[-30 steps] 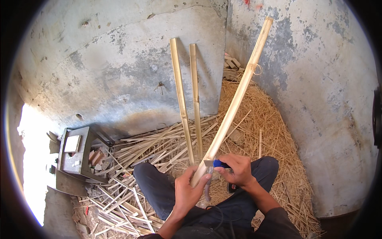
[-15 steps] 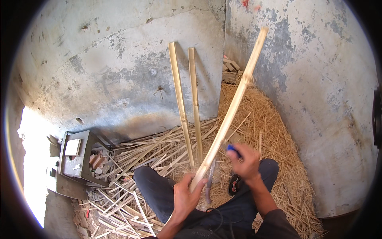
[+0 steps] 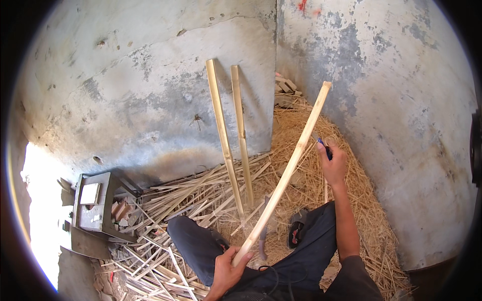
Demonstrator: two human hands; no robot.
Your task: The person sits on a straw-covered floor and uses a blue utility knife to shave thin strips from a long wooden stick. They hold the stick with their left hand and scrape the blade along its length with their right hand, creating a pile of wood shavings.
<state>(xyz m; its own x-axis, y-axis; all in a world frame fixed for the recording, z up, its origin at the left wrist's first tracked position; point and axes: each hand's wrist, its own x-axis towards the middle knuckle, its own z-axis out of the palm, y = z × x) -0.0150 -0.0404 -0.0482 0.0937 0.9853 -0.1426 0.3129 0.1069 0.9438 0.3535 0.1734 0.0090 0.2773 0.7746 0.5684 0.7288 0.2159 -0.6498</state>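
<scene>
The left hand (image 3: 227, 270) is nearest, its fingers wrapped round the low end of a long, pale stick (image 3: 287, 176). The stick slants up and to the right, over the gap between two bent legs (image 3: 193, 246) in dark pants. A dark shoe (image 3: 295, 236) is beside the right leg. Farther out, the right hand (image 3: 334, 163) has its fingers curled round the blue handle of a small tool (image 3: 328, 151). The tool's tip is right by the stick, but I cannot tell if they touch. A thin curl (image 3: 330, 142) is just beside this hand. Yellow shavings (image 3: 354, 200) cover the floor on the right, and thin strips (image 3: 193, 195) lie in a heap on the left, near a dark stand (image 3: 103, 215). At the back, two more sticks (image 3: 221, 120) lean on the gray wall (image 3: 125, 100), with bricks (image 3: 286, 86) in the corner
</scene>
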